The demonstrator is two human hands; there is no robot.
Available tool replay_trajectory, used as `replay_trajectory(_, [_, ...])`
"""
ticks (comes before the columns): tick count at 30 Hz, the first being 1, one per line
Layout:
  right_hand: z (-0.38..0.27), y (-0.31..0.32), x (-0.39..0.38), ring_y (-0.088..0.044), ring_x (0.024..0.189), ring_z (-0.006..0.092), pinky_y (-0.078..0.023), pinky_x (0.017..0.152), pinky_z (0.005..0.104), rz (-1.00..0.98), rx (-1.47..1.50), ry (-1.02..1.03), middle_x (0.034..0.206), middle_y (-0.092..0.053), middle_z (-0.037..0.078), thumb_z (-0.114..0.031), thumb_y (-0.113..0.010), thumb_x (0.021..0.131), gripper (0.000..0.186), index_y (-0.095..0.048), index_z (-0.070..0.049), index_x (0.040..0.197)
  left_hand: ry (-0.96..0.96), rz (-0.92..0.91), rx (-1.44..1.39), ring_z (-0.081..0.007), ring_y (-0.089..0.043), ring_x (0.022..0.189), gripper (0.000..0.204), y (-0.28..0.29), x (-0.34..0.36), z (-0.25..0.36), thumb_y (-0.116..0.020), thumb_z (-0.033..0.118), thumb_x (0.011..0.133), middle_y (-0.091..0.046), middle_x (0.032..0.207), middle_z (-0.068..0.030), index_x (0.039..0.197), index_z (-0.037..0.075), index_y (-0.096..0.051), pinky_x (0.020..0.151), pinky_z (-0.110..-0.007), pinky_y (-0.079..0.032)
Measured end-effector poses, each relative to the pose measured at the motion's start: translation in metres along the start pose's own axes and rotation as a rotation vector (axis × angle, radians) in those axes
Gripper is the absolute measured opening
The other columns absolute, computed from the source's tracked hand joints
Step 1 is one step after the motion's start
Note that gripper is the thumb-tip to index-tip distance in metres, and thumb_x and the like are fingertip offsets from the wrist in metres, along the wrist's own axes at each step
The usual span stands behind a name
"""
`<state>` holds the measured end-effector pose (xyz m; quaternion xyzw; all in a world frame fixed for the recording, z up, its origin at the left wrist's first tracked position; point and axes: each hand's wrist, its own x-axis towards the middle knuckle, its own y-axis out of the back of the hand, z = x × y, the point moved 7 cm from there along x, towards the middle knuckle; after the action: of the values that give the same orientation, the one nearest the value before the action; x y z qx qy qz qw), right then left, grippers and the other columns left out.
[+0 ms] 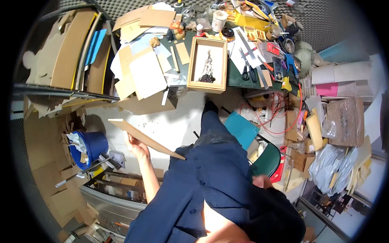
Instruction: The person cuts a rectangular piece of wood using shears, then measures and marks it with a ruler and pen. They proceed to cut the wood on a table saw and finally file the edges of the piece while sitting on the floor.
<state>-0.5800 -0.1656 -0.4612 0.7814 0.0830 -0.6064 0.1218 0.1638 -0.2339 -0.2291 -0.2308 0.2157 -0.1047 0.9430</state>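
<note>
In the head view, a thin, flat tan panel (148, 139) is held above the floor (174, 121) to the person's left, in front of the body. It is plain and straight-sided, and it stands tilted so that it shows nearly edge-on, as a narrow slanting shape with a paler edge at its upper left end. From there it slopes down toward the dark blue shirt (225, 172), where its lower end overlaps the cloth; whether the two touch cannot be told.

The left hand (137, 148) is closed on the panel's lower left side, with some of its fingers hidden behind the board. The right hand (262, 181) is low at the person's right side, partly covered by the sleeve and blurred; how far open it is, and whether it has hold of anything, cannot be told.

Beyond the panel, the green counter (236, 80) carries a wooden box frame (206, 87) with a dark-based figurine (208, 71) inside, and scissors (253, 75) to its right. A blue bucket (97, 146) stands left of the left hand.
</note>
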Motion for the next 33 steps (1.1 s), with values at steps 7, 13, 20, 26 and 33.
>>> replay_trajectory(7, [-0.115, 0.427, -0.001, -0.061, 0.065, 0.0109, -0.048, 0.056, 0.0251, 0.831, 0.904, 0.076, 0.076, -0.065, 0.006, -0.026, -0.060, 0.092, 0.025, -0.059, -0.001, 0.090, 0.074, -0.214, -0.052, -0.0092, -0.029, 0.053, 0.033, -0.084, 0.005, -0.053, -0.057, 0.041, 0.089, -0.031, 0.058, 0.0035, 0.075, 0.013, -0.044, 0.049, -0.023, -0.026])
replay_trajectory(13, [-0.196, 0.549, -0.023, -0.058, 0.066, 0.0056, -0.046, 0.058, 0.0213, 1.253, 0.766, 0.523, 0.075, -0.063, 0.002, -0.014, -0.057, 0.093, 0.014, -0.061, -0.001, 0.096, -0.030, -0.396, 0.081, -0.0096, -0.031, 0.050, 0.032, -0.045, 0.039, -0.159, -0.052, 0.039, 0.090, -0.032, 0.060, 0.0013, 0.080, 0.011, -0.039, 0.045, -0.024, -0.026])
replay_trajectory(20, [-0.175, 0.560, -0.015, -0.041, 0.059, 0.0026, -0.035, 0.052, 0.0184, 1.638, 0.489, 0.604, 0.072, -0.055, -0.001, -0.008, -0.060, 0.090, 0.007, -0.062, -0.002, 0.094, -0.117, -0.532, 0.019, -0.0098, -0.031, 0.047, 0.037, 0.007, 0.054, -0.304, -0.043, 0.037, 0.097, -0.034, 0.049, 0.0001, 0.072, 0.011, -0.037, 0.047, -0.022, -0.027])
replay_trajectory(26, [-0.131, 0.532, -0.023, -0.052, 0.064, 0.0086, -0.041, 0.053, 0.0224, 1.955, 0.169, 0.802, 0.081, -0.060, 0.003, -0.010, -0.057, 0.092, 0.010, -0.063, -0.005, 0.096, -0.332, -0.732, -0.064, -0.0094, -0.032, 0.048, 0.036, 0.018, 0.004, -0.375, -0.046, 0.038, 0.096, -0.039, 0.051, 0.0003, 0.072, 0.011, -0.039, 0.049, -0.023, -0.029])
replay_trajectory(33, [-0.053, 0.640, -0.047, -0.056, 0.096, 0.0362, -0.044, 0.087, 0.0445, 2.045, -0.616, 0.234, 0.101, -0.061, 0.021, -0.027, -0.055, 0.091, 0.029, -0.065, -0.004, 0.105, -0.359, -0.733, -0.011, -0.0096, -0.041, 0.053, 0.042, 0.030, -0.112, -0.414, -0.060, 0.045, 0.088, -0.043, 0.062, 0.0005, 0.073, 0.009, -0.044, 0.051, -0.023, -0.035])
